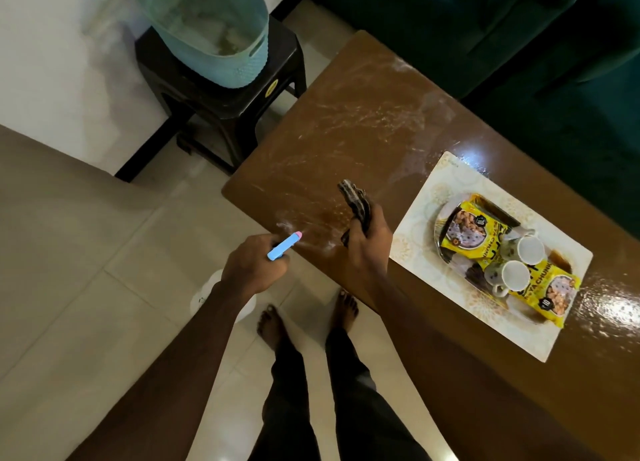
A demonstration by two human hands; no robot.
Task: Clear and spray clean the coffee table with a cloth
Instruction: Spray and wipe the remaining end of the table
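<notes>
Left hand [254, 266] clenched on spray bottle [284, 246], nozzle toward table [346, 121]. Right hand [369, 242] grips cloth [355, 199] bunched, tail sticking up (soft, light; grab anywhere). Wet top ahead: likely slippery.

- 1 coffee table [363, 121], the landmark
- 1 tray [433, 190] on the table
- 2 white cups [530, 249] on the tray
- 2 yellow snack packets [474, 225] on the tray
- 1 cloth [355, 199] above the table
- 1 spray bottle [284, 246] at the table's edge
- 1 basket [207, 27] beside the table
- 1 stool [225, 104] beside the table
</notes>
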